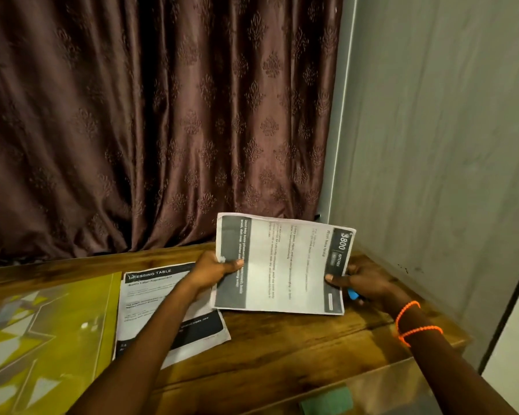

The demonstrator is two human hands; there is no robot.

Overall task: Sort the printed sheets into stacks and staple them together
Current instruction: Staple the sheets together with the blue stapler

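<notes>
We're holding the printed sheet (285, 265) up off the wooden table (282, 348), turned sideways so its text runs top to bottom, and it's tilted a little toward the curtain. Our left hand (215, 269) pinches the sheet's dark-banded left edge, thumb on top and fingers curled behind. Our right hand (363, 283) grips the opposite edge beside the black header that reads "KITCHEN", thumb pressed on the front face. Something small and blue (353, 293) peeks out just under that right hand, and we cannot tell what it is because the hand and paper cover most of it. Orange bead bracelets (411, 322) circle the right wrist. Down on the table, partly under our left forearm, lies a stack of sheets (150, 304) with "DRESSING TABLE" across its top bar; the arm crosses it and hides its middle. To the left of that stack sits a yellow-green patterned mat (48, 330), glossy, with pale geometric shapes. A green object (327, 401) shows at the near edge, blurred. Behind the table hangs a brown embossed curtain (162, 115), and a grey wall panel (432, 145) closes off the right side, right up against the table corner.
</notes>
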